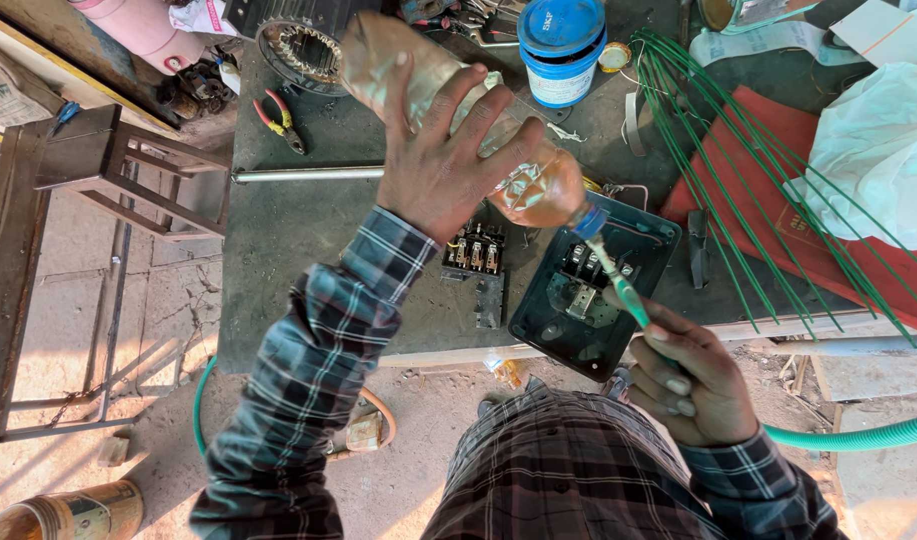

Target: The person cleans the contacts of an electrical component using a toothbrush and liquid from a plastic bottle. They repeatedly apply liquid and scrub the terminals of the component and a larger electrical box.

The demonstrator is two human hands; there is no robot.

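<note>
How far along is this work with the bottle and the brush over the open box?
Done: the dark switch box lies open on the bench, and a contact block sits loose beside it. In hand: the left hand tips a plastic bottle of brownish liquid onto a green-handled brush held in the right hand over the box. Left: the box's inner parts look exposed and the block is not in the box.

Plaid sleeve (308,400) dark blue-grey; bottle (448,110) amber-tinted, perhaps clear; tub (561,50) blue-white; rods (738,170) green.
</note>
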